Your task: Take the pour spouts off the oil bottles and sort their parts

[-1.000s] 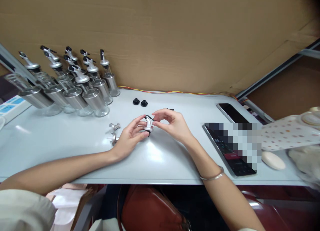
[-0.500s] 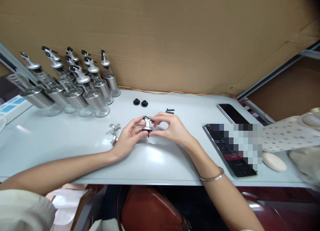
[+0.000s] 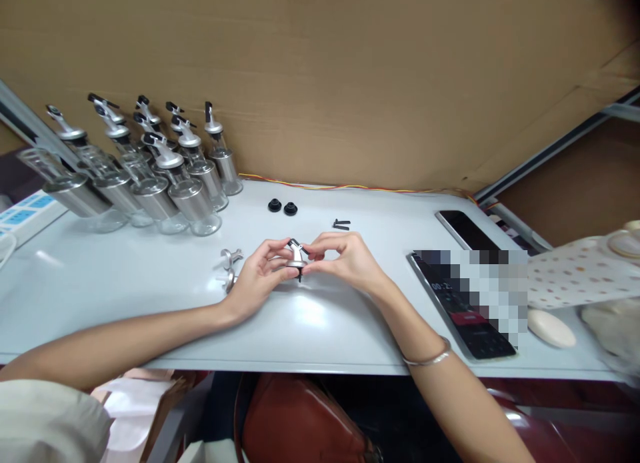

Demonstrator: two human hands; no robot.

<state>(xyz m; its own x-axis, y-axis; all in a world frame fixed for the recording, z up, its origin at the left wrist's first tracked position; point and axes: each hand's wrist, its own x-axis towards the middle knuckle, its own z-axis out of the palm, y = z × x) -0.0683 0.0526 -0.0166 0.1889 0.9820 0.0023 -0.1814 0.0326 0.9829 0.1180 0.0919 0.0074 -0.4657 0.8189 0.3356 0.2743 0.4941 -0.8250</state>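
Between both hands, above the table, is a silver pourer spout [image 3: 297,255] with a black flip cap on top and a black stopper below. My left hand [image 3: 263,269] is closed on its left side, thumb at the silver collar. From the right, my right hand [image 3: 345,256] pinches it, fingers at the black cap and thumb near the collar. Two more silver spouts, an upper one [image 3: 231,257] and a lower one [image 3: 230,280], lie left of my left hand. Beyond the hands are two black stoppers [image 3: 283,207] and small black cap pieces [image 3: 342,224].
Several glass and steel oil bottles [image 3: 187,196] stand at the back left, many topped with spouts. A power strip [image 3: 30,216] lies at the left edge. Two phones, one in front [image 3: 465,309] and one behind [image 3: 465,228], a white oval object [image 3: 551,327] and a dotted pouch [image 3: 575,273] are on the right.
The spout remains in both hands and sits slightly lower in view. The right fingers have closed in around the cap and collar. The whole view has shifted a little.
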